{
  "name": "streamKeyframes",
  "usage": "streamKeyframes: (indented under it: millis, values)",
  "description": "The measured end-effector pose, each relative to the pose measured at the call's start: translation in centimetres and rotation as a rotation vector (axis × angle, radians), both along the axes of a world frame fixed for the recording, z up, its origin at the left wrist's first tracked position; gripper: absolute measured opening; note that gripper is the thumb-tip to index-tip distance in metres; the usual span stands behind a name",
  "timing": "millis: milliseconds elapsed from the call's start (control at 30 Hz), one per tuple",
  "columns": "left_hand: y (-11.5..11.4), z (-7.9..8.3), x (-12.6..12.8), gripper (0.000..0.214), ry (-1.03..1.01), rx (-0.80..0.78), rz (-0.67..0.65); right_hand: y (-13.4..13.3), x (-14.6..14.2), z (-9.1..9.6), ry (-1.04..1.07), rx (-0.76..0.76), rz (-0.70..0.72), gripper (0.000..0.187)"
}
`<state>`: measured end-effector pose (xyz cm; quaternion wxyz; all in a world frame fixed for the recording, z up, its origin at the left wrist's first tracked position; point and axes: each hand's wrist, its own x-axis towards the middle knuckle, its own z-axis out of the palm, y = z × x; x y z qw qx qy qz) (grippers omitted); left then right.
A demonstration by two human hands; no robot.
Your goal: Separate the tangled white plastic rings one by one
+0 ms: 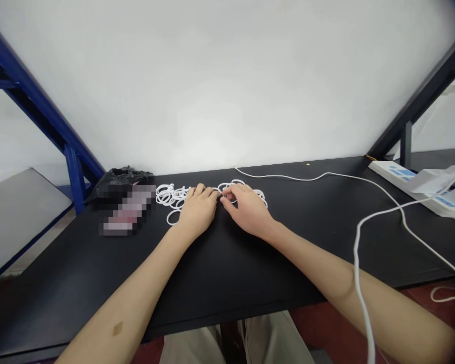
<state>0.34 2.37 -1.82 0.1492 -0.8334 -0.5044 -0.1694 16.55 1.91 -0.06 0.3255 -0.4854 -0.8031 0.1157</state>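
Left hand: our left hand (197, 211) lies palm down at the far middle of the black table (227, 273), fingers curled forward onto the white rings (173, 196). It seems to pin the heap so it does not slide; we cannot tell if any ring is actually pinched.

Right hand: our right hand (248, 208) meets the left one fingertip to fingertip. Thumb and forefinger are drawn together on what looks like one ring, though the contact is too small to confirm.

Rings: a loose heap of thin white loops, flat on the table, spread from left of the left hand to just beyond the right hand. Some lie overlapped, likely why both hands work at one spot.

Cable: a white cable (364, 222) runs from behind the rings along the back edge, then loops toward us over the front edge near our right forearm. It lies apart from the heap.

Left of heap: a crumpled black bag (123, 178) near the rings, beside a blurred patch.

Far right: white and blue boxes (420, 187), well apart from the hands.
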Motion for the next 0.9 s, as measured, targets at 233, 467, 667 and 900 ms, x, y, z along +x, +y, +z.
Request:
streamKeyframes:
  millis: [233,467,667,900]
  values:
    - [-0.3,0.4,-0.4,0.024,-0.088,0.000,0.016,0.1,0.0,-0.2,-0.025,0.012,0.009,0.015]
    - [-1.5,1.8,-0.1,0.021,-0.294,0.121,-0.001,0.0,0.3,-0.2,-0.100,0.098,0.048,0.027]
    - [-2.2,2.1,0.7,0.025,-0.507,0.110,-0.142,0.1,0.4,0.1,0.049,0.083,0.133,0.019]
    - [-2.0,2.7,0.4,0.022,-0.735,-0.090,0.006,0.1,0.2,0.7,0.472,-0.179,0.169,0.025]
